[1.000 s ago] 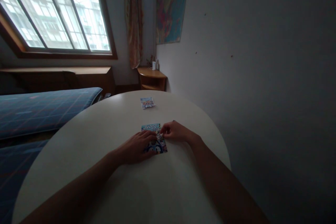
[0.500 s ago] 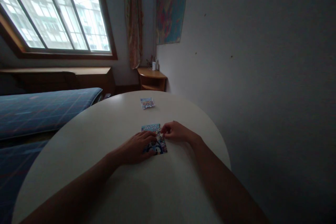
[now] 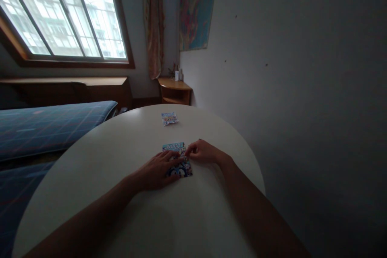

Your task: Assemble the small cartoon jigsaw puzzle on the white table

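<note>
A colourful printed sheet or booklet (image 3: 182,171) lies flat on the round white table (image 3: 115,149). My left hand (image 3: 160,169) rests on its left part with fingers spread, covering some of the picture. At the sheet's right edge is my right hand (image 3: 201,151), its fingers curled and pinched together; whatever is between the fingertips is too small to make out. Farther back on the table lies a small printed packet or card (image 3: 169,118), apart from both hands.
Left of the table is a blue checked mattress (image 3: 54,125). A wooden corner shelf (image 3: 174,84) with small items stands behind it. The pale wall (image 3: 272,109) runs close along the right side. A long desk (image 3: 102,82) is under the window.
The fingers of my left hand have shifted slightly on the sheet. My right hand stays at the right edge, almost unmoved.
</note>
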`<state>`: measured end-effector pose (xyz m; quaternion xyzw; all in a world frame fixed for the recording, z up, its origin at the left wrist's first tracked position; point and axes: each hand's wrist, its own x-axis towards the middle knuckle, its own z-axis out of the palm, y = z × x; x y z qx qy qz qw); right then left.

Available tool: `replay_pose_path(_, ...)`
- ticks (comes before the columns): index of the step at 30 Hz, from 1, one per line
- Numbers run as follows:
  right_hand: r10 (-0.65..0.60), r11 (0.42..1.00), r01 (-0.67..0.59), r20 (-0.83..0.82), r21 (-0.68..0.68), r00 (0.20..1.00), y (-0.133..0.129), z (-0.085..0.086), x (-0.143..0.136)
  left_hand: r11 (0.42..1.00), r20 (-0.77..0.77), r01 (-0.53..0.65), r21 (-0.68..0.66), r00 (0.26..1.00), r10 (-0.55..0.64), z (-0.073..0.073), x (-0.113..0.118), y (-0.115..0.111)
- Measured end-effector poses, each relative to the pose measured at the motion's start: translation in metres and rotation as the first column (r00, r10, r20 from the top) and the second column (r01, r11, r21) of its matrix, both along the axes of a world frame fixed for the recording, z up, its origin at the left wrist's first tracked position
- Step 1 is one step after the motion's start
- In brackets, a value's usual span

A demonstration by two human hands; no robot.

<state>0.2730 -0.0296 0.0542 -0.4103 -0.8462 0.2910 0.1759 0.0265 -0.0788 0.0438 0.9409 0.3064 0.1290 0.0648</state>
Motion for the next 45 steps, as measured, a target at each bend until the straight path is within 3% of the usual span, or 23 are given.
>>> replay_pose_path(16,-0.1,0.99,0.091,0.081,0.106,0.992,0.005,0.0,0.012,1.0,0.036,-0.004,-0.007,0.999,0.004,-0.001,0.0,-0.001)
replay_pose_path(21,-0.277,0.935,0.245,0.097,0.255,0.956,0.014,-0.002,0.019,1.0,0.045,-0.008,-0.011,0.999,0.009,0.001,0.001,-0.002)
replay_pose_path(25,-0.307,0.902,0.252,0.109,0.351,0.946,0.02,-0.009,0.023,1.0,0.045,-0.02,-0.015,0.999,0.021,-0.001,0.001,-0.001)
replay_pose_path(34,-0.226,0.945,0.191,0.107,0.265,0.968,0.016,-0.008,0.025,1.0,0.049,-0.002,-0.029,0.999,0.004,-0.004,-0.001,0.003)
replay_pose_path(40,-0.329,0.902,0.265,0.143,0.341,0.934,0.024,-0.013,0.036,1.0,0.042,0.0,-0.03,0.999,0.001,-0.006,-0.003,0.004)
replay_pose_path(45,-0.365,0.912,0.343,0.067,0.224,0.929,0.02,-0.01,0.042,0.999,0.067,0.011,-0.035,0.998,-0.009,-0.005,-0.003,0.004)
